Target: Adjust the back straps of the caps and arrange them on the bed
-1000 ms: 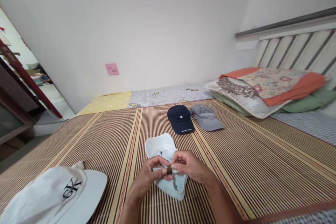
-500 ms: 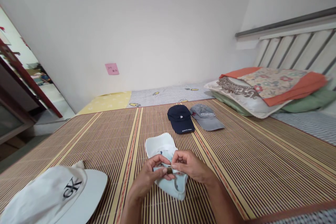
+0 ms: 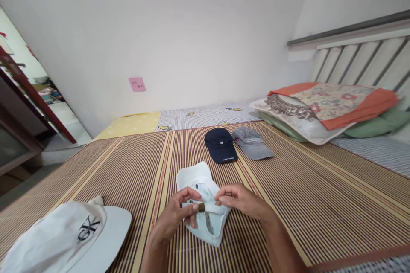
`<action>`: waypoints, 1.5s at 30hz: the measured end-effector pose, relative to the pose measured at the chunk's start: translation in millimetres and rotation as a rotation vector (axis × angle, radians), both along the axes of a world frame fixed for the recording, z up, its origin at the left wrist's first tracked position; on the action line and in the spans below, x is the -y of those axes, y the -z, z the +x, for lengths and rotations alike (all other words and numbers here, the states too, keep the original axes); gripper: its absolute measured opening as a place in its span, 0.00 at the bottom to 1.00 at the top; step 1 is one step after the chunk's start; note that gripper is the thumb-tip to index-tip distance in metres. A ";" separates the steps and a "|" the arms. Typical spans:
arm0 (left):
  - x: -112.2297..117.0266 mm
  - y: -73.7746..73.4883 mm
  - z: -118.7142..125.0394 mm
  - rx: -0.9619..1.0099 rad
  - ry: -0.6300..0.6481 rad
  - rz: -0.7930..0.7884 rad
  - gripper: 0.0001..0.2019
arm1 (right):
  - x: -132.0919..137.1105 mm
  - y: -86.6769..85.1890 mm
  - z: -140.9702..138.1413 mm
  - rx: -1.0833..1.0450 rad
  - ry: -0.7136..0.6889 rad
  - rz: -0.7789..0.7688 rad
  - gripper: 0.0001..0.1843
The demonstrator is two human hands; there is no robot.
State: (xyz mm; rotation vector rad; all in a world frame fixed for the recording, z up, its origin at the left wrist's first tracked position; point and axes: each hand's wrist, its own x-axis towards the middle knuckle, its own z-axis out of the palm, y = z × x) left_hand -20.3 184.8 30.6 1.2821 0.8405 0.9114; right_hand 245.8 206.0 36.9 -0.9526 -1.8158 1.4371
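A pale blue-white baseball cap [image 3: 206, 230] lies on the mat, its brim pointing away from me and its back opening towards me. My left hand [image 3: 179, 211] pinches the back strap at its brass-coloured buckle [image 3: 201, 207], between thumb and fingers. The white strap [image 3: 214, 209] runs from the buckle to the right side of the cap. There, the curled fingers of my right hand [image 3: 240, 200] are at the strap and cap edge, thumb and forefinger close together. A small dark logo [image 3: 197, 186] shows on the cap between my hands.
Beyond the cap sit a navy cap [image 3: 221, 145] and a grey cap [image 3: 253, 143], side by side. A large white cap [image 3: 64, 234] with black letters lies front left. Cushions [image 3: 333, 106] are stacked at the right on the striped mat [image 3: 320, 187]. A wall stands behind.
My right fingers have shifted right along the strap, away from the buckle. My left hand has moved slightly left with the buckle, and the strap now lies flat and visible between my hands.
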 end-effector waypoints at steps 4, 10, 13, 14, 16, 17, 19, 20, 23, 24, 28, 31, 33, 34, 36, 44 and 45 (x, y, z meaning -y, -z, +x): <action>0.0 0.9 -6.1 0.016 -0.015 -0.015 0.19 | -1.0 0.1 -0.4 0.009 0.010 0.035 0.13; 0.3 4.2 -11.3 -0.116 0.062 -0.046 0.17 | -0.4 -1.8 0.1 0.020 0.014 0.017 0.14; 0.6 4.8 -8.8 -0.127 0.061 -0.035 0.17 | 6.7 -14.3 -8.8 0.068 0.107 0.101 0.11; 0.7 4.7 -7.5 -0.120 0.053 -0.029 0.18 | 10.0 -19.6 -13.8 0.077 0.138 0.127 0.11; 1.1 4.0 -4.7 -0.110 0.033 -0.025 0.18 | 16.9 -29.1 -25.9 0.092 0.153 0.162 0.15; 1.2 3.5 -3.3 -0.111 0.022 -0.026 0.18 | 20.0 -32.6 -32.4 0.100 0.146 0.180 0.15; 1.3 2.8 -0.9 -0.122 0.007 -0.024 0.18 | 24.2 -35.7 -44.1 0.139 0.119 0.238 0.14; 1.2 2.7 0.0 -0.130 0.005 -0.019 0.19 | 25.2 -35.5 -48.9 0.163 0.111 0.266 0.13; 0.2 4.2 1.4 -0.151 0.002 -0.001 0.20 | 24.8 -30.3 -57.2 0.218 0.115 0.307 0.13; -0.1 5.0 1.4 -0.154 0.003 0.003 0.20 | 24.0 -28.2 -58.3 0.228 0.119 0.310 0.13; -1.0 7.2 0.5 -0.136 0.012 0.004 0.19 | 21.8 -22.2 -60.1 0.262 0.134 0.358 0.13; -1.1 6.2 0.2 -0.147 0.014 0.021 0.18 | 21.7 -20.2 -61.6 0.267 0.141 0.398 0.13; -0.9 5.0 0.6 -0.159 0.012 0.028 0.19 | 21.8 -19.2 -62.4 0.266 0.144 0.405 0.13; -0.7 4.5 1.0 -0.162 0.010 0.028 0.19 | 21.8 -18.8 -62.7 0.265 0.145 0.406 0.13; -0.2 3.6 2.0 -0.165 0.002 0.027 0.19 | 21.7 -17.9 -62.8 0.261 0.146 0.410 0.13; 0.2 0.7 4.7 -0.118 -0.012 -0.012 0.20 | 19.0 -12.1 -64.0 0.148 0.137 0.361 0.12; 0.2 0.7 4.5 -0.110 -0.015 -0.016 0.20 | 18.9 -11.3 -64.1 0.120 0.135 0.341 0.12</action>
